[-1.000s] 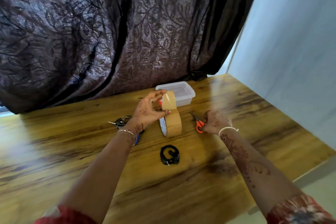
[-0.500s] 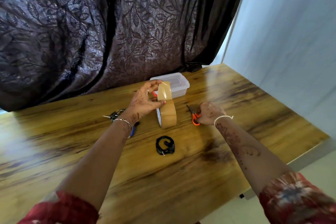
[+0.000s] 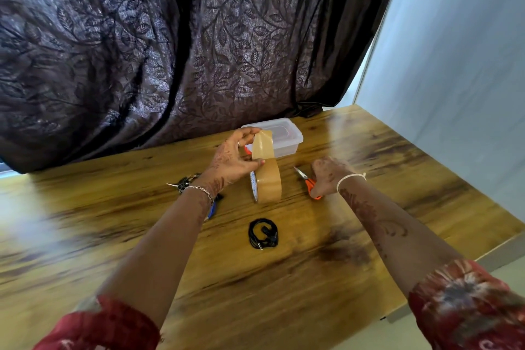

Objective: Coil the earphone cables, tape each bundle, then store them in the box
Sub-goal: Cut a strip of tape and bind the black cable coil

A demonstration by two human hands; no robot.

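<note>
A brown tape roll (image 3: 268,183) stands on edge on the wooden table (image 3: 312,273). My left hand (image 3: 231,158) pinches a strip of tape (image 3: 262,145) pulled up from the roll. My right hand (image 3: 329,176) closes on the orange-handled scissors (image 3: 308,182) to the right of the roll, blades pointing away. A coiled black earphone bundle (image 3: 262,233) lies in front of the roll. Another dark cable bundle (image 3: 184,182) sits behind my left wrist, partly hidden. The clear plastic box (image 3: 287,136) with its lid stands behind the tape.
A blue object (image 3: 210,209) peeks from under my left forearm. A dark patterned curtain (image 3: 170,51) hangs along the table's far edge. A pale wall is on the right, and the table's right edge drops to the floor.
My right hand has closed around the scissors' handles and begun lifting them. My left hand keeps the tape strip pulled up. The view shifted slightly.
</note>
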